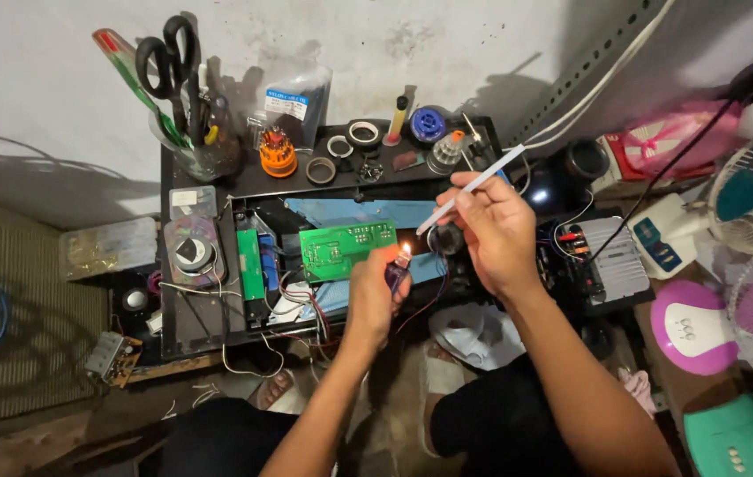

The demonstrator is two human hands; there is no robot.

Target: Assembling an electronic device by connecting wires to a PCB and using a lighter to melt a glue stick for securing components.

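At frame centre the left hand (pixel 375 296) grips a lit lighter (pixel 398 269) while the right hand's (pixel 493 231) fingers pinch a white tube (pixel 472 187) above; heating is underway, and next the tube's lower end must meet the flame.

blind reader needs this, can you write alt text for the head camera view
Seen from above, a person's left hand holds a lit lighter while the right hand holds a thin white stick slanting down toward the flame. Below lies a green circuit board in an opened black device, with scissors in a cup behind.
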